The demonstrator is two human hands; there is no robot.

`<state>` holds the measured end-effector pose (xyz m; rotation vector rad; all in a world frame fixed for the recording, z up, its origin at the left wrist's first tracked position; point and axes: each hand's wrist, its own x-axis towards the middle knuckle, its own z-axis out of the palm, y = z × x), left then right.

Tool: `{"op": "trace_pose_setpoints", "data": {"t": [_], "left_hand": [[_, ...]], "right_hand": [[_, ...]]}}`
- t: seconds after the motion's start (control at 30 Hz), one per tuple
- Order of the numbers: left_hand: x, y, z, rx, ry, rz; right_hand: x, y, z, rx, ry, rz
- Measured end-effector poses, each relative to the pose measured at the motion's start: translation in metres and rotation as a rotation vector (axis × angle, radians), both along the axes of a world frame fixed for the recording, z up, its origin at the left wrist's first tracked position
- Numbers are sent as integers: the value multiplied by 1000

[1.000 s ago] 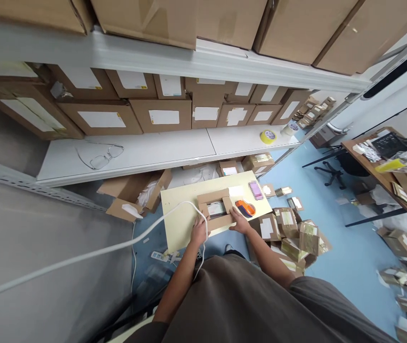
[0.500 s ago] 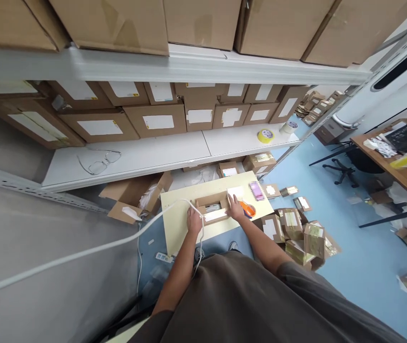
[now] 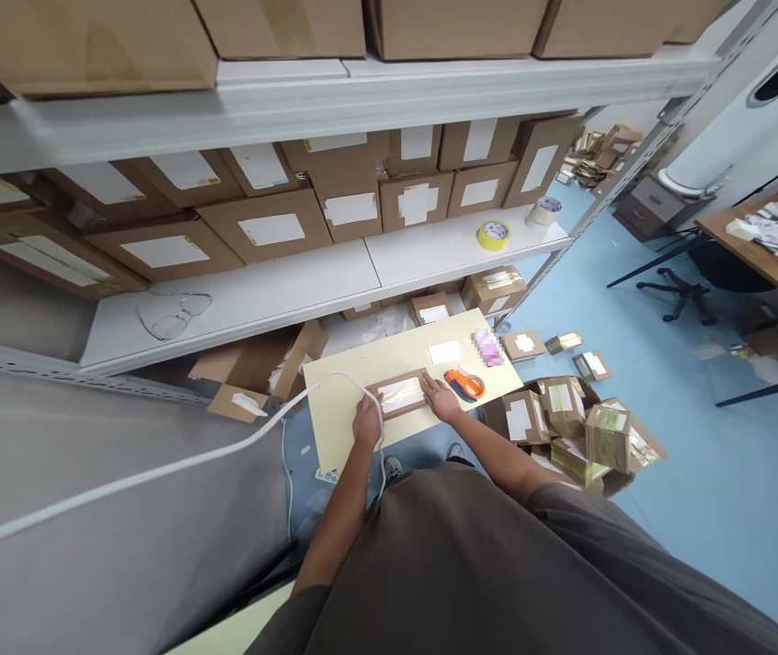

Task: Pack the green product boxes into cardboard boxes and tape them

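Your cardboard box lies flat near the middle of the tabletop, somewhat closer to the near edge. Its long axis runs left to right, almost parallel with the long edges, the right end pointing slightly toward the far right corner. Your right hand lays extended, unclenched fingers upon this end. At the left end, the white cable crosses your left hand, so I cannot tell whether its fingers grasp or only press. Both box ends are partly covered; the brown top carries a white, shiny label.
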<state>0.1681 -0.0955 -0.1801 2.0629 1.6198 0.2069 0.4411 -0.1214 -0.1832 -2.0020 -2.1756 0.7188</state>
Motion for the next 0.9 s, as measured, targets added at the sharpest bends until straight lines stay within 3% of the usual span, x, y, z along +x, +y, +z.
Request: {"op": "trace_pose_setpoints", "data": {"t": [0.1, 0.23, 0.47, 0.67, 0.77, 0.9], "left_hand": [[13, -17, 3, -102, 95, 56], [26, -15, 19, -154, 282, 47], [36, 23, 35, -226, 535, -85], [37, 46, 33, -280, 643, -198], [39, 54, 35, -349, 654, -208], [36, 58, 42, -479, 620, -188]], "right_hand": [[-2, -6, -11, -2, 35, -5], [11, 2, -10, 17, 114, 4], [93, -17, -5, 86, 152, -273], [153, -34, -32, -4, 273, -394], [155, -35, -52, -77, 330, -345], [133, -32, -75, -179, 328, -331]]}}
